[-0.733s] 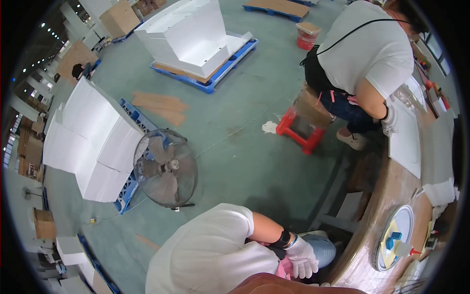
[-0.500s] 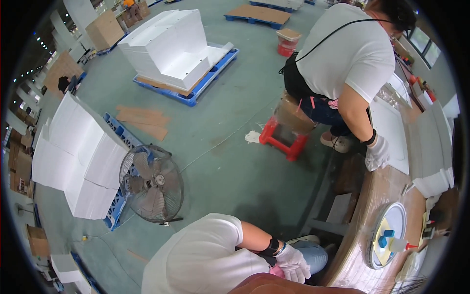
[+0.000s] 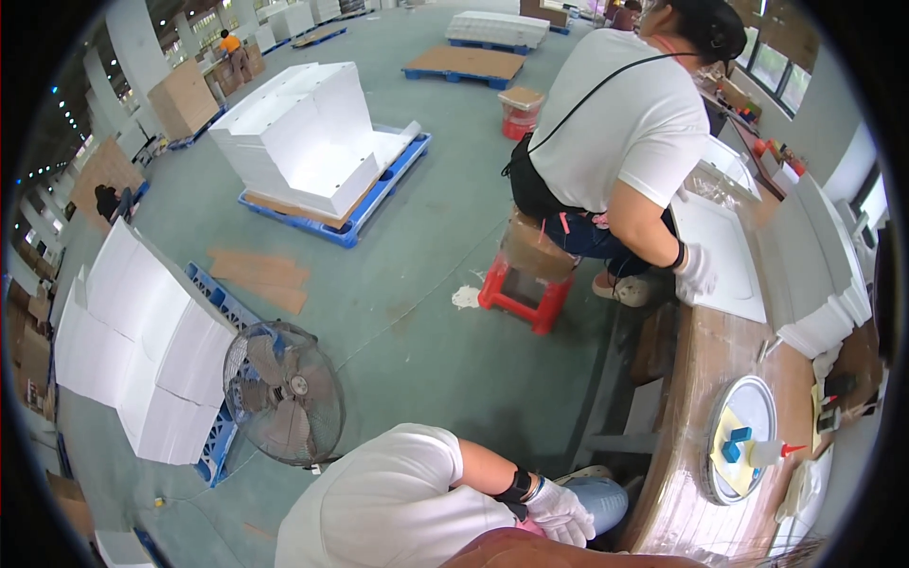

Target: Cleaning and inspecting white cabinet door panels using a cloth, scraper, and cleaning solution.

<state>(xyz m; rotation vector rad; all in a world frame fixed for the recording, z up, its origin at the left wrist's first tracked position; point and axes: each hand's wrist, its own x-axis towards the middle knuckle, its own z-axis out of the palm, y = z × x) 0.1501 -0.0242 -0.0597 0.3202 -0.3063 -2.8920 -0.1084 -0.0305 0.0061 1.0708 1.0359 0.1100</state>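
My left hand [image 3: 561, 512], in a white glove with a black band at the wrist, lies over my lap beside my jeans-clad knee [image 3: 607, 502]. Its fingers are stretched loosely downward, and I see nothing held in them. Something pink [image 3: 526, 523] shows at the wrist, partly covered. My right hand is not in view. To the right of my knee stands the wooden workbench [image 3: 653, 483]. On it, a round lid [image 3: 755, 398] carries a yellow sheet, blue blocks [image 3: 732, 451] and a white squeeze bottle [image 3: 763, 453] with a red tip.
A co-worker [image 3: 625, 123] sits on a red stool [image 3: 525, 308], a gloved hand on a white panel [image 3: 724, 251]. White moulded pieces [image 3: 805, 256] stand along the bench. Behind my left side are a floor fan [image 3: 284, 393] and white stacks [image 3: 312, 133] on blue pallets [image 3: 388, 194].
My view has turned slightly, so the bench and co-worker sit further left in it. My left hand stays over my lap. The co-worker's gloved hand remains on the panel.
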